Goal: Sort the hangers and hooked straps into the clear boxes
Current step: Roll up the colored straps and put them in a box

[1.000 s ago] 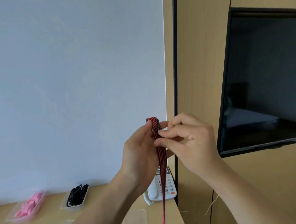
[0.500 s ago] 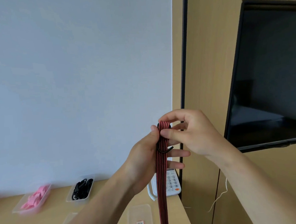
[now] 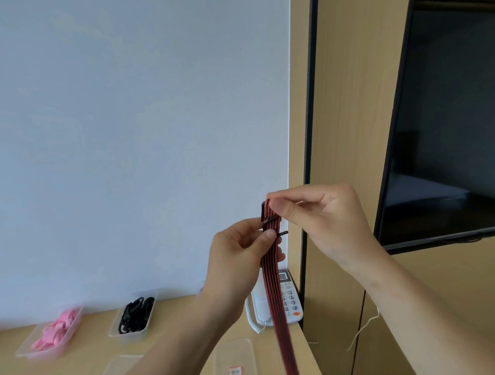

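While it hangs in mid-air above the wooden desk point(image 3: 176, 317), the hooked strap point(image 3: 272, 287) shows as a flat red band with thin black stripes running lengthwise, doubled over at its top so that several layers lie side by side. It drops straight down and leaves the picture at the bottom edge. A slim black hook point(image 3: 282, 233) juts sideways from it near the top. Both hands are close together on the upper end: the right hand point(image 3: 320, 217) pinches the top fold between thumb and forefinger, and the left hand point(image 3: 239, 257) grips the band just below, its thumb pressed on the front. The hanging part crosses in front of a white telephone point(image 3: 289, 299) standing at the desk's right end and hides its middle. Farther left on the desk, against the pale wall, stand two clear boxes, one point(image 3: 45, 354) with pink pieces, the other point(image 3: 128, 338) with black ones. Clear lids point(image 3: 242, 353) lie flat nearer the person, and the left forearm covers part of one. A dark screen point(image 3: 451, 122) hangs on the wooden panelling at right.
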Demonstrator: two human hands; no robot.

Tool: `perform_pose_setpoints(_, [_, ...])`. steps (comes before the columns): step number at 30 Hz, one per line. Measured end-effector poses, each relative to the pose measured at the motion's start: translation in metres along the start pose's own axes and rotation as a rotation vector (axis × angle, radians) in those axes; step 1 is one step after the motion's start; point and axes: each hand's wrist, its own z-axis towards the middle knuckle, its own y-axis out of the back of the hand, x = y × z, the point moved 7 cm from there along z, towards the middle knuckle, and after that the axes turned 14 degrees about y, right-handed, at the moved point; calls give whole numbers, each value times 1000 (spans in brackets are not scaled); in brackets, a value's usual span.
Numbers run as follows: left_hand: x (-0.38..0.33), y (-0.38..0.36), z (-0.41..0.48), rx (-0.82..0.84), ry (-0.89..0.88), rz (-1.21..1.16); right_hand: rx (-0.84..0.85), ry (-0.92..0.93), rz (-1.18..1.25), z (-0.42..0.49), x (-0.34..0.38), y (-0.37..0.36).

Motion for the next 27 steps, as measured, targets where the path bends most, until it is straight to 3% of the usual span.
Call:
perform_pose_setpoints(5, [2, 4, 1, -8, 2, -55, 180, -187, 271, -11, -10, -13])
perform_pose_setpoints(10, [8, 8, 5, -7, 62, -55, 287, -327, 322, -24, -21, -21])
perform_pose_setpoints(15, [15, 13, 5, -31, 150, 16, 268, -278, 220, -26, -20, -26])
perform_pose_setpoints(27, [15, 11, -7, 142, 230, -48, 174, -112, 50, -20, -30, -18])
